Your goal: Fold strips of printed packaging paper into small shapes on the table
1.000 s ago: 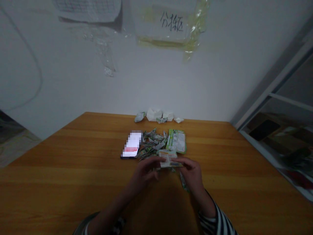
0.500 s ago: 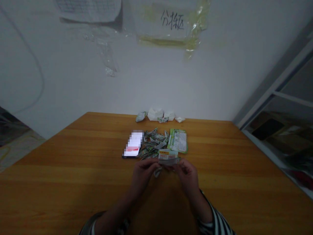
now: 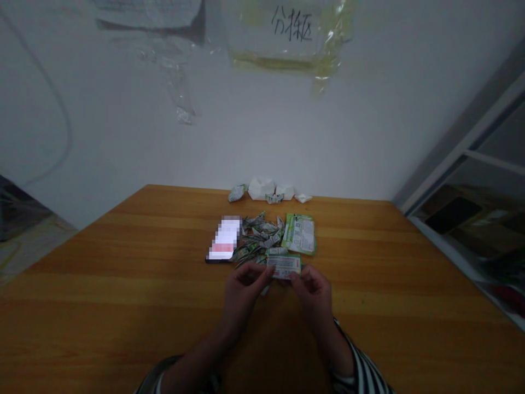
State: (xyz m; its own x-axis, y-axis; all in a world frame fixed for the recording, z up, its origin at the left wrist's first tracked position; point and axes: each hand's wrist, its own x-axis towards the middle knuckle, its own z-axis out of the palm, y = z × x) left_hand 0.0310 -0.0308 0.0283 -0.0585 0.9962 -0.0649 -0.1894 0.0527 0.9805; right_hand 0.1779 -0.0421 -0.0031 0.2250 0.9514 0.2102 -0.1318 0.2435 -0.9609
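Between my two hands is a small printed packet (image 3: 284, 266), flat, pale with a green edge and lines of small print. My left hand (image 3: 247, 283) pinches its left end between thumb and fingers. At its right end my right hand (image 3: 315, 287) is closed on it in the same way. Just beyond the packet lies a heap of crumpled green and silver wrappers (image 3: 257, 238) on the table. A small pale scrap shows by my left thumb, partly hidden.
Left of the heap lies a phone (image 3: 225, 239) with its screen lit. To the right are flat green-and-white pouches (image 3: 301, 234). Crumpled white tissues (image 3: 261, 189) and a wrapper ball (image 3: 237, 193) line the wooden table's (image 3: 135, 262) back edge by the wall. A shelf frame (image 3: 459, 158) stands at right.
The packet, bent with its top face and a grey strip showing, is now flattened and shows a different printed face. Both hands keep hold of it, nearly in place. The view has shifted slightly.
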